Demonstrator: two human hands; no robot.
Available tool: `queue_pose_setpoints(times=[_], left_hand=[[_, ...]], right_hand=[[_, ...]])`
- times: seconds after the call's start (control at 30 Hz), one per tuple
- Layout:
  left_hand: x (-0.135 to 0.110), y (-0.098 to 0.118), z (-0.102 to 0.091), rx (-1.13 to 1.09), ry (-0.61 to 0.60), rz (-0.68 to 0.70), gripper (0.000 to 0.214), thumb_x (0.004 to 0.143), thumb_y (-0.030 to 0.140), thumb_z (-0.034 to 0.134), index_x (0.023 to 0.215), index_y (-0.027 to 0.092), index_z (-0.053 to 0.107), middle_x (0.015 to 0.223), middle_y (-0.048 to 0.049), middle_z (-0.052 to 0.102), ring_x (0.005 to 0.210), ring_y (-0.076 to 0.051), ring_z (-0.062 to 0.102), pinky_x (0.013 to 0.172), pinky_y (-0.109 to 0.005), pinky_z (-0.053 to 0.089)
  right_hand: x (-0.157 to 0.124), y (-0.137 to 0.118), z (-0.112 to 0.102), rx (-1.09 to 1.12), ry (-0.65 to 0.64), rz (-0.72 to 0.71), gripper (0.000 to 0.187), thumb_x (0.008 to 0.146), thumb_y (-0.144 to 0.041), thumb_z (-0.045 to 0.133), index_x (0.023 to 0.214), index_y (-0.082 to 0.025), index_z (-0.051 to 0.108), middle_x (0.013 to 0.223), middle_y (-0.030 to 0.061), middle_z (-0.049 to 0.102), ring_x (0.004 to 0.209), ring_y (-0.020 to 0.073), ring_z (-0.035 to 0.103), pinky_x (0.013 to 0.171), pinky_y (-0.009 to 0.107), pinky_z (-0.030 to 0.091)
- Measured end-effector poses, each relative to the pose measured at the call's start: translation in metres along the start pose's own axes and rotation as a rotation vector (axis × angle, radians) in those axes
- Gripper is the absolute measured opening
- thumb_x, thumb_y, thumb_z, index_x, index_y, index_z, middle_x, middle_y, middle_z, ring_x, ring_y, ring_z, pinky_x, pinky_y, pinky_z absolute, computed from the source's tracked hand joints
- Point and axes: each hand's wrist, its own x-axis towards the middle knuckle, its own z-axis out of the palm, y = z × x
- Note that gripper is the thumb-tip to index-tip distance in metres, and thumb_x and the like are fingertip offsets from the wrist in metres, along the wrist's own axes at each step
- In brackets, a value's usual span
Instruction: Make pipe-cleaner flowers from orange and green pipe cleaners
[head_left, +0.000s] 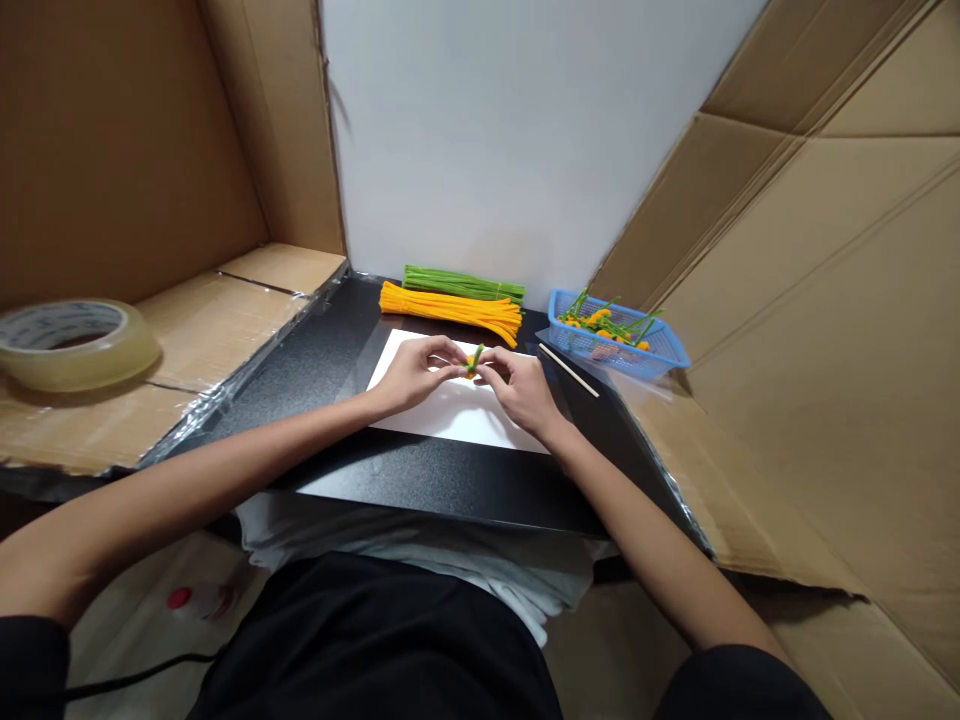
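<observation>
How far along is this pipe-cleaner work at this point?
Done: several yellow-and-green pieces lie in the blue basket. In hand: the left hand and right hand pinch one more piece over white paper. Left: thick yellow bundle and green bundle lie unused.

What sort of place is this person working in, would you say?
It looks like a makeshift craft booth: cardboard panels line a black tabletop holding orange pipe cleaners, green pipe cleaners and a blue plastic basket.
</observation>
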Motion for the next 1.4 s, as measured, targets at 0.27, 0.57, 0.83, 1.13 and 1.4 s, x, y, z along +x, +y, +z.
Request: queue_pose_setpoints(times=[0.27,0.57,0.83,1.13,1.4], left_hand=[[-0.002,0.004,-0.004,0.080,-0.021,0.161,0.036,0.081,0.051,0.078,0.087,0.016,0.074,0.093,-0.0100,0.077,0.088,-0.020,0.073,0.083,-0.036,0.062],[-0.004,0.010,-0.002,0.097,0.047,0.195,0.038,0.081,0.054,0.077,0.084,0.016,0.075,0.093,-0.0116,0.078,0.087,-0.022,0.074,0.083,-0.036,0.063],[-0.003,0.011,-0.007,0.149,0.018,0.312,0.024,0.089,0.041,0.072,0.089,0.018,0.078,0.097,-0.0109,0.079,0.089,-0.020,0.075,0.083,-0.032,0.061],[-0.004,0.012,-0.007,0.354,0.021,0.460,0.020,0.095,0.035,0.063,0.089,0.021,0.077,0.093,-0.0077,0.076,0.086,-0.017,0.071,0.081,-0.030,0.057],[-0.003,0.013,-0.011,0.577,0.098,0.519,0.020,0.096,0.033,0.059,0.088,0.023,0.075,0.097,-0.0079,0.068,0.087,-0.019,0.062,0.076,-0.032,0.050]], right_hand=[[0.002,0.005,0.002,0.206,0.000,0.111,0.031,0.080,-0.047,0.078,0.084,-0.017,0.072,0.083,0.0041,0.074,0.075,0.0184,0.074,0.075,0.035,0.066],[0.002,0.004,-0.001,0.368,-0.045,0.118,0.035,0.073,-0.046,0.086,0.095,-0.020,0.077,0.095,0.0049,0.075,0.075,0.0166,0.075,0.074,0.032,0.066],[0.004,0.002,-0.003,0.500,-0.085,0.062,0.026,0.074,-0.043,0.086,0.086,-0.021,0.078,0.096,0.0024,0.066,0.081,0.0162,0.073,0.076,0.035,0.067],[0.004,-0.001,-0.004,0.459,-0.136,0.041,0.026,0.075,-0.044,0.086,0.083,-0.021,0.077,0.095,0.0024,0.064,0.079,0.0160,0.072,0.078,0.037,0.067],[0.002,0.001,0.001,0.365,-0.028,0.016,0.029,0.079,-0.049,0.080,0.084,-0.021,0.077,0.097,0.0041,0.066,0.083,0.0174,0.072,0.080,0.038,0.067]])
